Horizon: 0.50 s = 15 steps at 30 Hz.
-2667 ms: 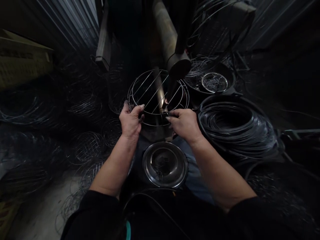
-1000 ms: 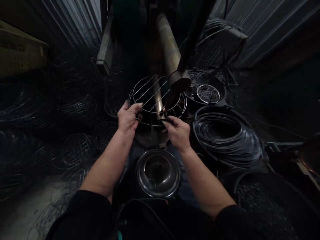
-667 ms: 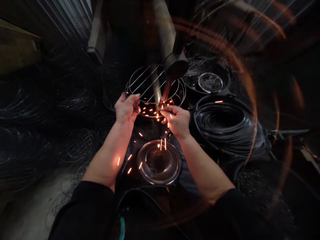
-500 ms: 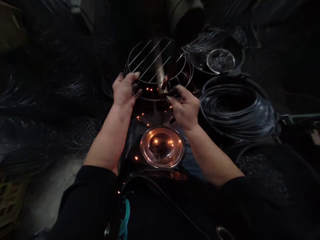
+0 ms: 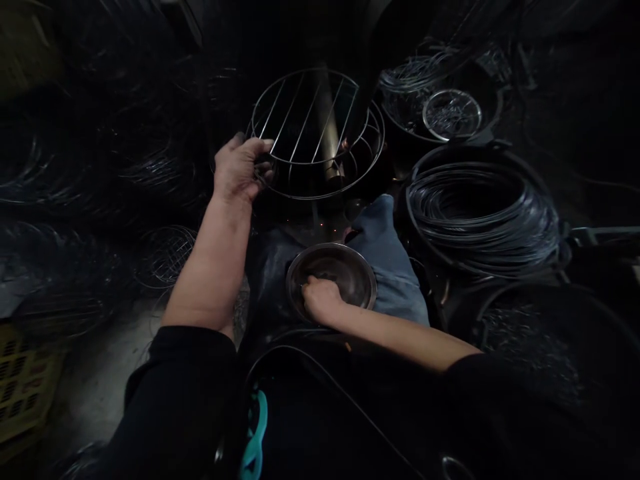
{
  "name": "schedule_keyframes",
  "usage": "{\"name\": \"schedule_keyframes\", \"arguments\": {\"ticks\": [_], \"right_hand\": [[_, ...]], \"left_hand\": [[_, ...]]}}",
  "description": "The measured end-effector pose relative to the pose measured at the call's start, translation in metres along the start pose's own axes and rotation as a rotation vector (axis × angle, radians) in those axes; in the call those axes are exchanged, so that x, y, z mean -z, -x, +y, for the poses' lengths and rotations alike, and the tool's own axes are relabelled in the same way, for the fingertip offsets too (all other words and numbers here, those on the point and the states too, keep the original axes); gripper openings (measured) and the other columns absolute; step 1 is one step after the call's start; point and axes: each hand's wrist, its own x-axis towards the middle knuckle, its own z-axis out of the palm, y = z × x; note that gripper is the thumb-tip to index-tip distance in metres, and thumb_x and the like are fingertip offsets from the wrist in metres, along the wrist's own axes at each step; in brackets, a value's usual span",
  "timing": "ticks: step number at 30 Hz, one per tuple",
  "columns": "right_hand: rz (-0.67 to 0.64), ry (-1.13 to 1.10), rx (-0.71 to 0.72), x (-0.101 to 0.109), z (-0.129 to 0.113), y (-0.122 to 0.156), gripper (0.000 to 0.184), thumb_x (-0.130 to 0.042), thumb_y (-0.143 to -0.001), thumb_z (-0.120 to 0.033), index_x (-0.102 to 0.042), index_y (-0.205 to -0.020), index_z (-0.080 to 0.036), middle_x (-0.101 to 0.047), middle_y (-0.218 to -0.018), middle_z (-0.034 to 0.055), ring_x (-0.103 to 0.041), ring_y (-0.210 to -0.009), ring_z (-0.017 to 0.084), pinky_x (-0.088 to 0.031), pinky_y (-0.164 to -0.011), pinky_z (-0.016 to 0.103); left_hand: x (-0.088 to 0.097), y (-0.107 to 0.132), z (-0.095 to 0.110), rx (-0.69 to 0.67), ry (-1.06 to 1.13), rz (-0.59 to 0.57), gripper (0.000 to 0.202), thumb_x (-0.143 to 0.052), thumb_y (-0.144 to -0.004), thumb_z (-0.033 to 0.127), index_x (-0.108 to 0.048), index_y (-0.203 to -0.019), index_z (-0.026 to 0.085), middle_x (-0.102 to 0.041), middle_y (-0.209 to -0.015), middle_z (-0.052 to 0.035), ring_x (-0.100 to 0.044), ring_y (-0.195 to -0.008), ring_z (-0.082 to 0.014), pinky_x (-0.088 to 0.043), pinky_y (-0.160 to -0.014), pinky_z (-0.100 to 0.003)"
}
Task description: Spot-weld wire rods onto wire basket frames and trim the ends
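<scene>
From my remote view, I start at the left hand: thumb over the upper ring, fingers bent beneath, closed firmly around the left side of the wire rack. That rack sits ahead at the top centre, its bars uppermost, with a metal rod showing through them; whether rod and wire touch, I can't tell. To work well here, I'd want this grip firm but not squeezing, so that the rings neither turn nor dip while one hand alone supports them.

Next, the right hand is down inside the bowl, fingers curled in. I can't tell whether they have hold of anything (the bottom is too dark for me to read). My judgement: feel with thumb and fingertip, take lightly, and avoid pushing the bowl, which sits close against the denim-clad leg. At far right, the coil of wire lies well apart, so I'd lift the forearm clear of it.
</scene>
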Motion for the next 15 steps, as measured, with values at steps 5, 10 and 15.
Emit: {"name": "schedule_keyframes", "arguments": {"ticks": [5,10,15], "right_hand": [[-0.020,-0.195,-0.017,0.020,0.024,0.009,0.022,-0.057,-0.076,-0.014,-0.070,-0.094,-0.015,-0.069,-0.104,0.0105,-0.067,-0.096,0.024,-0.052,-0.079,0.030],[-0.040,-0.779,-0.106,0.035,0.051,0.025,0.020,-0.053,-0.079,-0.022,-0.062,-0.095,-0.013,-0.062,-0.059,-0.0019,-0.059,-0.049,0.012,-0.043,-0.044,0.019],[0.007,-1.377,-0.165,0.038,0.058,0.039,0.030,-0.071,-0.059,-0.028,-0.062,-0.083,-0.012,-0.061,-0.056,-0.0035,-0.053,-0.040,0.007,-0.034,-0.036,0.013]], "left_hand": [[0.013,0.014,0.000,-0.005,-0.121,-0.048,0.062,-0.083,-0.059,0.019,-0.055,-0.113,0.026,-0.060,-0.075,-0.0009,-0.058,-0.065,-0.0161,-0.043,-0.054,-0.027],[0.011,0.014,-0.001,0.003,-0.005,0.010,0.065,-0.082,-0.055,0.013,-0.058,-0.113,0.026,-0.062,-0.081,-0.0018,-0.061,-0.069,-0.0167,-0.044,-0.055,-0.025],[0.007,0.019,0.002,0.062,0.019,0.042,0.064,-0.079,-0.055,0.007,-0.058,-0.112,0.026,-0.062,-0.084,-0.0038,-0.062,-0.074,-0.0181,-0.044,-0.058,-0.026]]}}
